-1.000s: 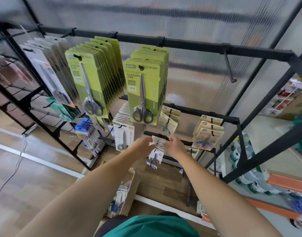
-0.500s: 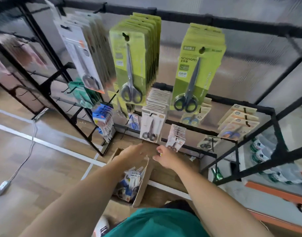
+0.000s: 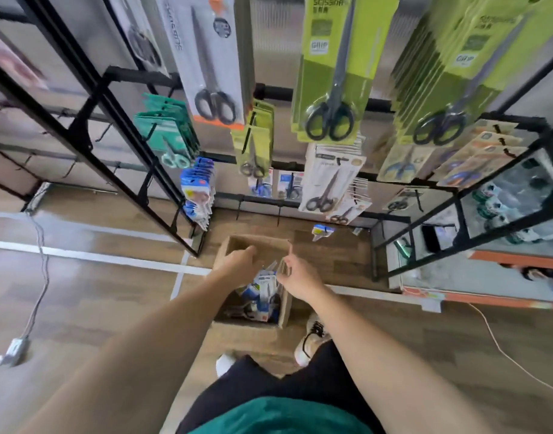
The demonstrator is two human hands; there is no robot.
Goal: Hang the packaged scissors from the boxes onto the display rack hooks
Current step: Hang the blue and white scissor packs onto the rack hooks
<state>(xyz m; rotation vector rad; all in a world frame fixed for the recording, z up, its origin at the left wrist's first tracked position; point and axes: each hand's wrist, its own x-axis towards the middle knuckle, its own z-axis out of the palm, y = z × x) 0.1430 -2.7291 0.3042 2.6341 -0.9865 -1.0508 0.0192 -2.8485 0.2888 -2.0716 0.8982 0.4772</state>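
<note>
A cardboard box (image 3: pixel 225 249) stands on the floor below the black display rack (image 3: pixel 328 206). Several blue-and-white packaged scissors (image 3: pixel 262 296) lie inside it. My left hand (image 3: pixel 239 263) reaches down over the box's left side, fingers loosely curled, nothing visibly in it. My right hand (image 3: pixel 298 275) hovers over the box's right edge with the index finger out; whether it touches a pack is unclear. Small white scissor packs (image 3: pixel 347 208) hang on a low hook above the box. A loose pack (image 3: pixel 320 230) lies on the floor behind the box.
Large green scissor packs (image 3: pixel 331 79), a grey pack (image 3: pixel 209 57), teal packs (image 3: pixel 168 136) and blue packs (image 3: pixel 197 189) crowd the upper hooks. A side rack frame (image 3: pixel 90 98) slants at left. Cables (image 3: pixel 40 277) run along the wooden floor. My shoes (image 3: pixel 311 339) stand by the box.
Both hands have left the small white packs on the low hook and dropped to the box on the floor. The view has tilted downward.
</note>
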